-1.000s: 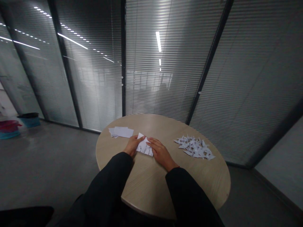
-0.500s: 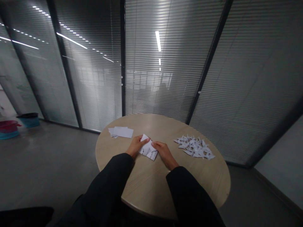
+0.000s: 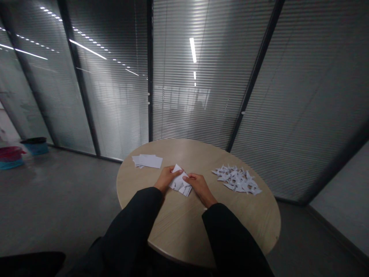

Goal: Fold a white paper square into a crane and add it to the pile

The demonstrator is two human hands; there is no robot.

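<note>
A small white printed sheet of paper (image 3: 180, 182), partly folded, lies on the round wooden table (image 3: 184, 227) between my two hands. My left hand (image 3: 165, 178) pinches its left edge, with a fingertip laid over the top fold. On the other side my right hand (image 3: 199, 185) grips the sheet's right edge with curled fingers. Both arms are in black sleeves.
A stack of flat white sheets (image 3: 147, 161) lies on the table's far left. A heap of several small folded paper pieces (image 3: 237, 180) sits to the right. Glass walls with blinds stand behind the table; coloured bins (image 3: 11, 157) rest on the floor at far left.
The sheet has been folded further and turned slightly; my right hand shifted from lying flat on it to pinching its right edge, and my left fingers slid onto the top fold.
</note>
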